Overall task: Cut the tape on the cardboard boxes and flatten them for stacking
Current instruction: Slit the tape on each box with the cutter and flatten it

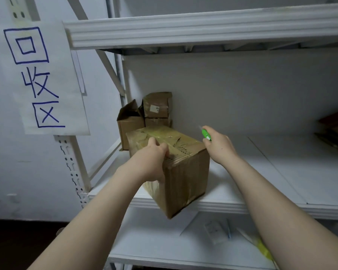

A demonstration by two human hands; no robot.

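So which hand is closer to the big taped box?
Left. The left hand grips the box at its near top edge. The right hand is just off the box's top right corner, holding a green cutter, and does not clearly touch the box.

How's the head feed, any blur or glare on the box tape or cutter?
Head view: dim, flat light; green cutter in the right hand motion-blurred at its tip; taped box shows mild sheen on top; shelf beam bows, wide lens.
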